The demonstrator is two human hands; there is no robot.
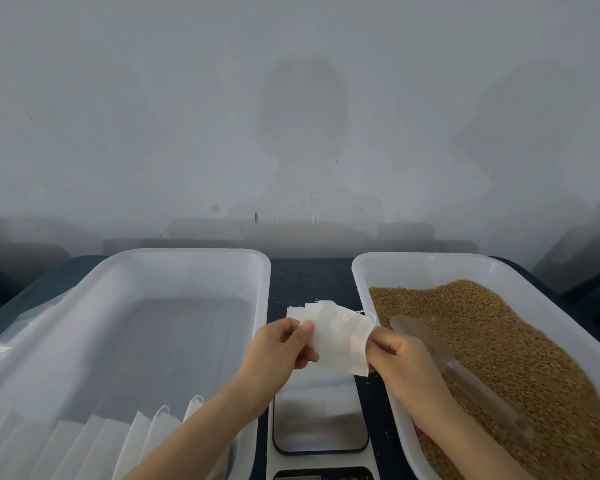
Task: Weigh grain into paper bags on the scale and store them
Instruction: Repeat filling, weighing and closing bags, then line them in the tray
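A small white paper bag (336, 336) with a thin drawstring hangs in the air above the scale (321, 420). My left hand (281, 351) pinches its left edge and my right hand (400, 358) pinches its right edge. The scale has a shiny metal plate and sits between two tubs, with its display at the bottom edge of the view. The right tub (361, 282) holds brown grain (520, 344). A clear plastic scoop (447, 358) lies on the grain, partly behind my right hand.
The left white tub (194, 258) holds several flat white bags (101, 441) standing in a row at its near end. A dark blue cloth (310, 278) covers the table. A grey wall rises right behind the tubs.
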